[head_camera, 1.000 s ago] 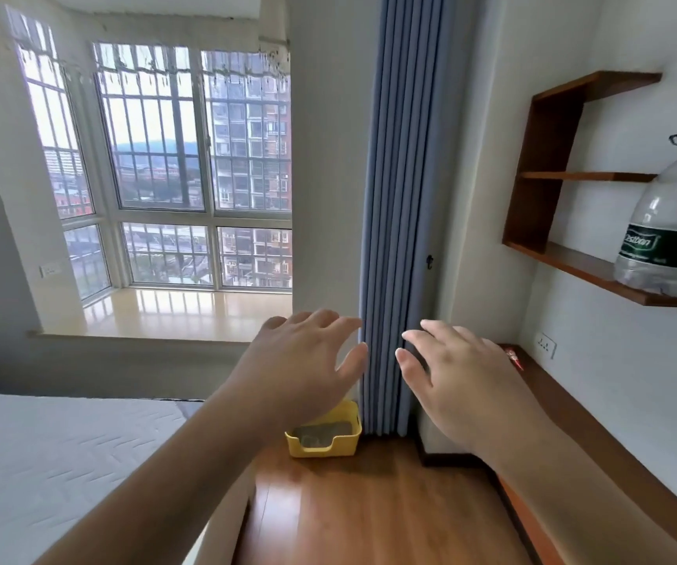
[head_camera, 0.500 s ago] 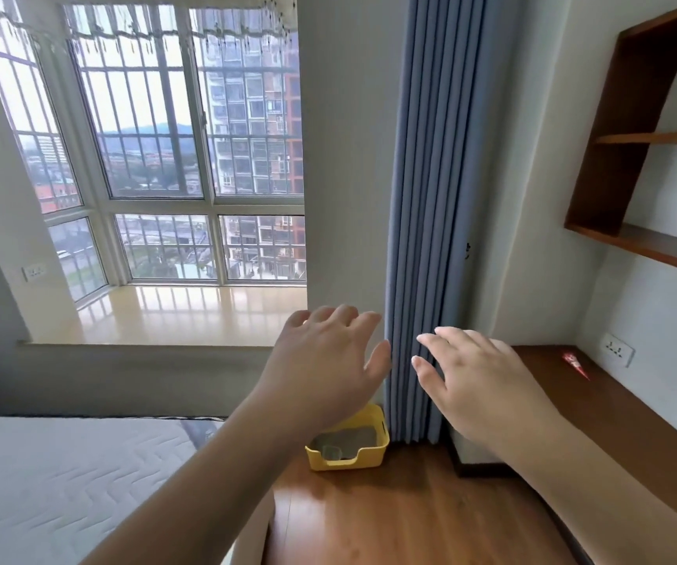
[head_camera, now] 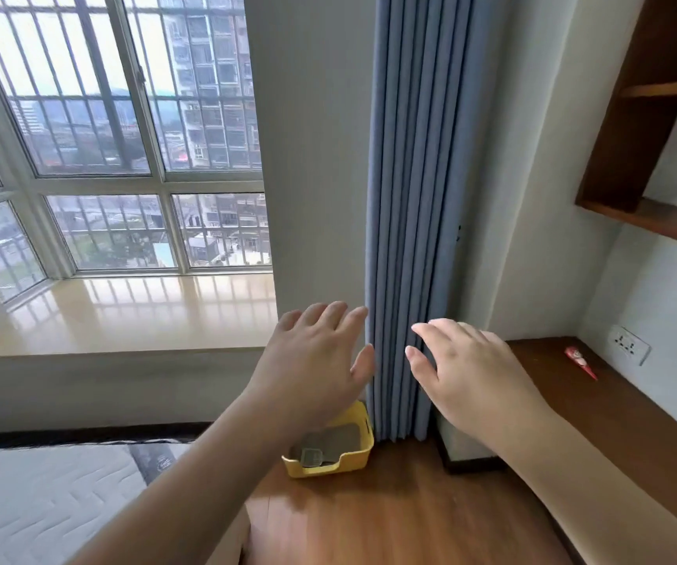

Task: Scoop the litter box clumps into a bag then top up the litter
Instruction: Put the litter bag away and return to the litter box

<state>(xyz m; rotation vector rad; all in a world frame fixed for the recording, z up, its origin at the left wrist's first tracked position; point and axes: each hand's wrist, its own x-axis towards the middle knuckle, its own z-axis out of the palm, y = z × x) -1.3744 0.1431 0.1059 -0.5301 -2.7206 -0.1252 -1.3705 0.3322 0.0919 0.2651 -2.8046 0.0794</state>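
Observation:
A yellow litter box [head_camera: 355,456] stands on the wooden floor at the foot of the blue curtain, with grey litter and a grey scoop [head_camera: 312,457] lying inside it. My left hand [head_camera: 316,360] is stretched out in front of me, fingers spread and empty, and hides part of the box's far left side. My right hand [head_camera: 463,369] is held up beside it, also spread and empty, in front of the curtain. Both hands are well above the box and apart from it.
A blue curtain [head_camera: 410,197] hangs down to the floor. A mattress [head_camera: 43,503] lies at lower left. A dark wooden desk [head_camera: 614,422] runs along the right wall with a red packet [head_camera: 581,362] on it; wooden shelves [head_camera: 654,214] hang above.
The view has moved closer to the corner and tilted down; the shelf bottle has left the frame. The litter box looks larger. Both hands stay spread and empty.

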